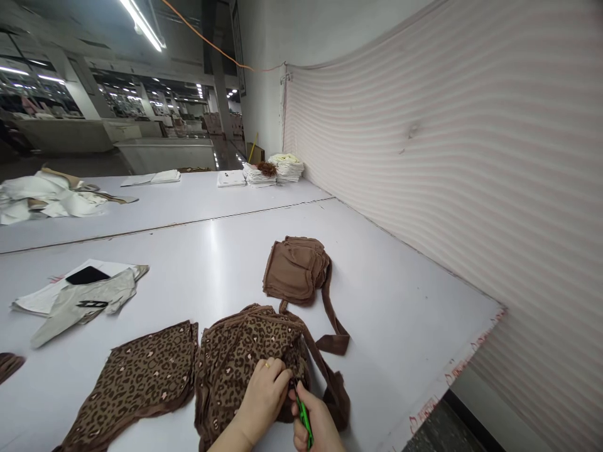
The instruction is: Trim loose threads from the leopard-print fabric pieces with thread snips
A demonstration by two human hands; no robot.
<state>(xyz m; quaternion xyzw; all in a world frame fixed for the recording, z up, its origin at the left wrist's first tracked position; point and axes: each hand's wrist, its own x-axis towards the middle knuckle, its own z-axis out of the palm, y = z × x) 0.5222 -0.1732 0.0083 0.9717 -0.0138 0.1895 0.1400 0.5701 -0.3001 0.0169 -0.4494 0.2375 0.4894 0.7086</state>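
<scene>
My left hand (pixel 265 388), with a ring on one finger, rests closed on a stack of brown leopard-print fabric pieces (pixel 240 351) and pinches the cloth near its right edge. In my right hand (pixel 318 420) is a pair of green-handled thread snips (pixel 304 415), gripped with the tip against the fabric beside my left fingers. The exact spot of contact is hidden. A brown fabric strip (pixel 336 392) trails off the right side of the stack. To its left lies another leopard-print piece (pixel 146 370) with brown edging.
Plain brown pieces (pixel 294 270) are piled behind the stack. At left, a dark phone (pixel 88 275) and a small black tool (pixel 92 304) lie on paper and grey cloth (pixel 113 292). White fabric (pixel 56 194) and white stacks (pixel 288 168) sit farther back. A striped sheet (pixel 447 144) borders the right.
</scene>
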